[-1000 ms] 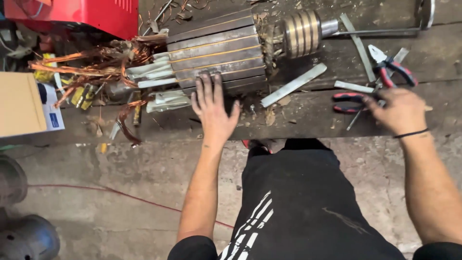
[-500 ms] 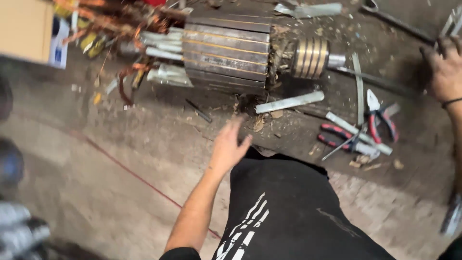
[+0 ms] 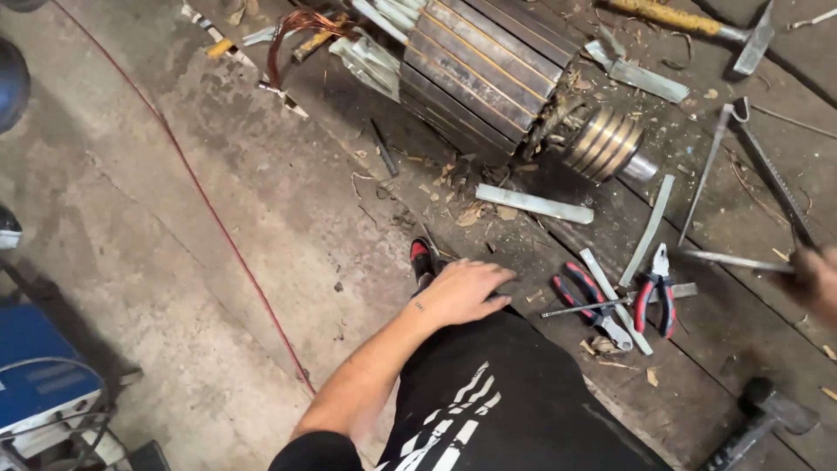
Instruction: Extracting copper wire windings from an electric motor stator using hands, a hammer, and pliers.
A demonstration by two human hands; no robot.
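Dusty wooden planks carried one motor rotor, cropped at top, and two red-handled pliers. Our left hand lay flat and empty; our right hand was blurred, cut off, its grip unclear.

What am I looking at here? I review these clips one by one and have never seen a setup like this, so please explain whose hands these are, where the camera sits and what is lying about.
The picture comes from a camera worn on a person's head, looking down at their own arms and a dirty wooden workbench. There is no machine doing the work, only two bare hands. The left hand rests flat on the bench edge and holds nothing. The right hand is blurred at the picture's right edge, at the end of a thin metal rod; whether it grips it is unclear. On the bench lies a big motor rotor with copper wire pulled out at one end. Around it lie flat metal strips, red-handled pliers, a hammer and wood chips. Left of the bench is concrete floor.
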